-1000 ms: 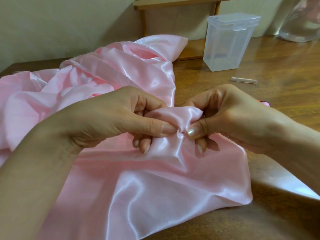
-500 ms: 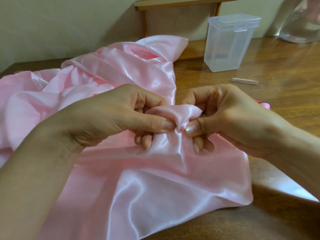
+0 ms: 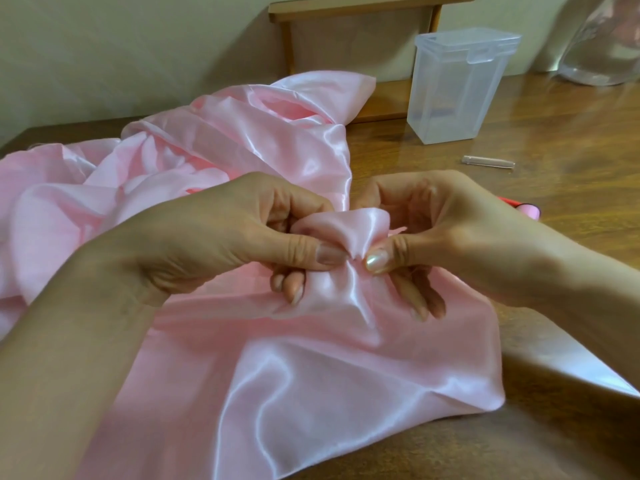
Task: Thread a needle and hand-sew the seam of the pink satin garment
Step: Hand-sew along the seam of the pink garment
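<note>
- A small fold (image 3: 343,230) of cloth is pinched at the centre of the frame, the left thumb (image 3: 325,254) and right thumb (image 3: 377,261) set almost tip to tip on it.
- The left hand (image 3: 221,237) is curled tightly round the fold from the left, with its fingertips tucked under the cloth.
- The right hand (image 3: 460,230) is clenched on the same fold from the right. Whether a needle is held inside this grip cannot be told.
- The pink satin garment (image 3: 311,375) is spread from the pinch down to the lower centre of the frame, and more of it is heaped toward the upper left.
- All of it is carried by a brown wooden table (image 3: 571,140).
- A red and pink object (image 3: 528,210) is glimpsed just behind the right hand.
- A small clear tube (image 3: 488,161) is seen lying flat right of centre, apart from the cloth.
- A clear plastic box (image 3: 457,88) is stood upright at the upper right, lid closed.
- A wooden frame (image 3: 346,5) is seen at the top centre, and a glass vessel (image 3: 609,46) in the top right corner.
</note>
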Motion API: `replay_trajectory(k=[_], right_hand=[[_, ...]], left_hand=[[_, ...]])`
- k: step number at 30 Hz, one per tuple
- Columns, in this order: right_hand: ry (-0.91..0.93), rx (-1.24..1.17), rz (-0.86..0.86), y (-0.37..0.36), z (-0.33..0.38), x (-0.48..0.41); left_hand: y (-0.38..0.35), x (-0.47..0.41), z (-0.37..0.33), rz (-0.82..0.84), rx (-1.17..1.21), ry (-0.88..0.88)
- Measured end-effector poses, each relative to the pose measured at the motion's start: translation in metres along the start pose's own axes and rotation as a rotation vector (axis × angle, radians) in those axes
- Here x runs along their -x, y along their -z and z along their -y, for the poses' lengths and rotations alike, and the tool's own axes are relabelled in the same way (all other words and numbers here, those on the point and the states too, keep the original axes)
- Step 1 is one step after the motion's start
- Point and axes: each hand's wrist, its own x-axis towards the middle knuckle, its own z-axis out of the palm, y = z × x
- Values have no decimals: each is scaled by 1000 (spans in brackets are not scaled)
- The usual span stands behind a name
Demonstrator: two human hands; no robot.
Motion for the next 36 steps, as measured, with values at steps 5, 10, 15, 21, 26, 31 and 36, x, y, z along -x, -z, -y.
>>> replay_trajectory(k=[5, 10, 15, 21, 26, 31, 36], right_hand=[[11, -8, -11, 0, -1, 0], [26, -390, 132, 0, 14, 11], [7, -392, 155, 3, 13, 9], [-1, -399, 126, 4, 13, 10], [-14, -409, 126, 2, 15, 10], [-32, -401, 128, 2, 15, 10], [-36, -401, 146, 3, 15, 11]], left_hand=[[-3, 0, -5, 16, 20, -36], [-2, 0, -6, 26, 84, -48], [-2, 1, -6, 46, 160, -58], [-4, 1, -7, 18, 212, -64], [-4, 2, -9, 19, 181, -88], [-4, 3, -9, 30, 200, -88], [-4, 3, -10, 28, 199, -84]])
